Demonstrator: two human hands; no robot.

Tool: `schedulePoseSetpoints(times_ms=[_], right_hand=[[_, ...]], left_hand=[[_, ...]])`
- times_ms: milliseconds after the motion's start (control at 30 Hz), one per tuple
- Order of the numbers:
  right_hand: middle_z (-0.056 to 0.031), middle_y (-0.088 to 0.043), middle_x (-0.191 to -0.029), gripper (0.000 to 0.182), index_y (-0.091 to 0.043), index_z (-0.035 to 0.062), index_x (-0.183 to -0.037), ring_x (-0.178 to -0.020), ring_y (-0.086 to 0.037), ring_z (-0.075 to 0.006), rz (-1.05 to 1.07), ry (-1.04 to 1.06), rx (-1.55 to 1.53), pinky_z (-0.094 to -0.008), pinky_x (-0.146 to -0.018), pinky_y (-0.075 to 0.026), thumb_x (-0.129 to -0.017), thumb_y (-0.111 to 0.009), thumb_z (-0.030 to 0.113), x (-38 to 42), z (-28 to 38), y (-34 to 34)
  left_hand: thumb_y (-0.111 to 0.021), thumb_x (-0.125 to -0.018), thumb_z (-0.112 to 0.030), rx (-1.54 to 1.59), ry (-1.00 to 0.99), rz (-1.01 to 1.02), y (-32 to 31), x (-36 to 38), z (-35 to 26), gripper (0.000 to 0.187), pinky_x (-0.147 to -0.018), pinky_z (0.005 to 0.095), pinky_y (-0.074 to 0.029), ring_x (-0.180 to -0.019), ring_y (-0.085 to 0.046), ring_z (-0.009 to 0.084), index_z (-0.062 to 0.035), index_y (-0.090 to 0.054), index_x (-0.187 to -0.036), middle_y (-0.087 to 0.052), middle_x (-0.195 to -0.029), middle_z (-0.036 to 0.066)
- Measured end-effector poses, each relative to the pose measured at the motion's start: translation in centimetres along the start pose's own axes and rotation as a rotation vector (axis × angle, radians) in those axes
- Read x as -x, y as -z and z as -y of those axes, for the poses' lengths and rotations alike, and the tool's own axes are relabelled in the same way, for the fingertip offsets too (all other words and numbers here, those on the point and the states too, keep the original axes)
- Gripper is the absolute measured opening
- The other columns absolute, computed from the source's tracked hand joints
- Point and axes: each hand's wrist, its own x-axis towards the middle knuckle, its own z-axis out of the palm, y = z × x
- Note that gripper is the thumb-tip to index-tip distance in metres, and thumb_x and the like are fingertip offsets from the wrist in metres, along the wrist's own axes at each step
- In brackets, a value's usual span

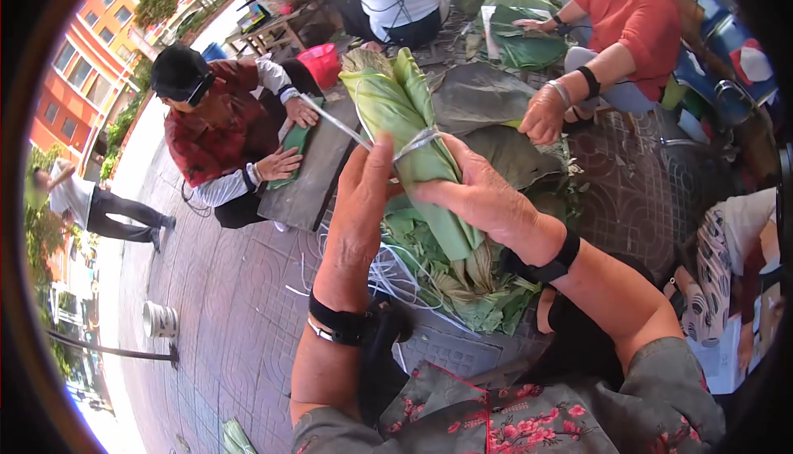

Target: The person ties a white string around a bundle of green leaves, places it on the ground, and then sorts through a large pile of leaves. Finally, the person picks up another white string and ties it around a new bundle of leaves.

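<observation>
A rolled bundle of large green leaves is held up in front of me, tilted, with brownish stalk ends at its lower end. Around its middle runs a white plastic strip, whose free end sticks out to the upper left. My right hand is closed around the bundle's right side, thumb across the front. On the left of the bundle, my left hand has its fingers pinched together at the strip; the fingertips are slightly blurred. Below the bundle lies a heap of leaves with loose white strips.
At left, a person in a cap presses green leaves on a wooden board. At upper right, a person in red reaches toward large dark leaves. A red bucket stands behind the board; a white bucket is on the paving at left.
</observation>
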Motion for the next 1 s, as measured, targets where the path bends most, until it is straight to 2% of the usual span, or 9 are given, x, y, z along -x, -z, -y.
schedulePoseSetpoints(times_ms=[67, 133, 267, 300, 400, 567, 667, 833, 1000], right_hand=[[-0.0060, -0.061, -0.118, 0.055, -0.046, 0.0027, -0.137, -0.106, -0.059, -0.0109, 0.028, -0.131, -0.144, -0.0269, -0.090, -0.049, -0.086, -0.065, 0.006, -0.2, -0.2, 2.5], [-0.0086, -0.065, -0.112, 0.048, -0.050, 0.0025, -0.134, -0.096, -0.065, -0.0138, -0.031, -0.175, -0.181, -0.0288, -0.081, -0.055, -0.087, -0.061, 0.004, -0.1, -2.2, 4.4], [-0.0114, -0.065, -0.110, 0.047, -0.048, 0.0025, -0.135, -0.092, -0.068, -0.0182, -0.075, -0.295, -0.212, -0.0319, -0.073, -0.059, -0.088, -0.057, 0.003, 0.4, -4.1, 7.1], [-0.0111, -0.065, -0.110, 0.048, -0.048, 0.0025, -0.135, -0.092, -0.068, -0.0179, -0.087, -0.308, -0.193, -0.0317, -0.075, -0.059, -0.088, -0.057, 0.003, 0.4, -4.4, 7.2], [-0.0089, -0.064, -0.108, 0.046, -0.049, 0.0016, -0.133, -0.089, -0.066, -0.0160, -0.075, -0.308, -0.137, -0.0299, -0.075, -0.057, -0.087, -0.058, 0.003, 0.3, -4.7, 6.7], [-0.0063, -0.064, -0.110, 0.046, -0.050, 0.0011, -0.132, -0.089, -0.065, -0.0146, 0.012, -0.202, 0.010, -0.0275, -0.079, -0.054, -0.087, -0.058, 0.003, -0.2, -5.4, 5.5], [-0.0081, -0.065, -0.109, 0.046, -0.049, 0.0010, -0.133, -0.091, -0.066, -0.0159, -0.004, -0.257, -0.108, -0.0293, -0.081, -0.054, -0.088, -0.058, 0.003, 0.0, -5.4, 5.2], [-0.0155, -0.066, -0.109, 0.045, -0.048, 0.0005, -0.134, -0.093, -0.068, -0.0223, 0.019, -0.324, -0.247, -0.0346, -0.081, -0.057, -0.090, -0.057, 0.004, 0.1, -5.5, 5.9], [-0.0112, -0.065, -0.109, 0.045, -0.049, 0.0008, -0.132, -0.092, -0.067, -0.0183, -0.013, -0.346, -0.248, -0.0310, -0.081, -0.055, -0.088, -0.057, 0.004, 0.0, -5.5, 5.5]], left_hand=[[-0.040, -0.100, -0.056, -0.010, 0.016, -0.058, -0.5, -0.7, 1.7, 0.068, -0.089, 0.0365, -0.049, -0.105, -0.062, 0.0216, 0.0016, -0.049, -0.135, -0.063, -0.118, 0.014], [-0.031, -0.100, -0.063, -0.017, 0.044, -0.128, -0.2, -1.0, 3.5, 0.077, -0.088, 0.0386, -0.049, -0.104, -0.063, 0.0242, 0.0038, -0.049, -0.135, -0.064, -0.117, 0.018], [-0.055, -0.097, -0.054, -0.192, -0.066, -0.200, 0.6, -2.2, 6.4, 0.060, -0.077, 0.0297, -0.050, -0.091, -0.063, 0.0156, 0.0006, -0.058, -0.122, -0.067, -0.105, 0.010], [-0.066, -0.094, -0.044, -0.117, -0.097, -0.225, 0.3, -2.2, 6.6, 0.049, -0.071, 0.0249, -0.048, -0.084, -0.061, 0.0107, -0.0005, -0.061, -0.115, -0.067, -0.098, 0.006], [-0.067, -0.093, -0.038, -0.243, -0.166, -0.154, -0.4, -2.4, 6.7, 0.043, -0.071, 0.0238, -0.046, -0.084, -0.060, 0.0092, -0.0022, -0.061, -0.115, -0.067, -0.098, 0.005], [-0.070, -0.093, -0.019, -0.197, -0.149, -0.209, 0.3, -3.0, 8.1, 0.021, -0.062, 0.0210, -0.045, -0.071, -0.060, 0.0068, 0.0014, -0.067, -0.096, -0.067, -0.080, 0.002], [-0.066, -0.095, -0.026, -0.031, -0.046, -0.164, 1.3, -2.8, 7.7, 0.026, -0.061, 0.0234, -0.048, -0.069, -0.064, 0.0102, -0.0007, -0.069, -0.100, -0.070, -0.081, 0.005], [-0.062, -0.098, -0.022, 0.126, 0.000, -0.151, 1.7, -2.6, 7.8, 0.025, -0.062, 0.0246, -0.051, -0.075, -0.066, 0.0127, 0.0002, -0.069, -0.107, -0.071, -0.088, 0.007], [-0.062, -0.098, -0.019, 0.375, 0.132, -0.127, 2.2, -2.8, 7.7, 0.024, -0.060, 0.0245, -0.052, -0.075, -0.067, 0.0125, -0.0002, -0.067, -0.112, -0.070, -0.091, 0.006]])
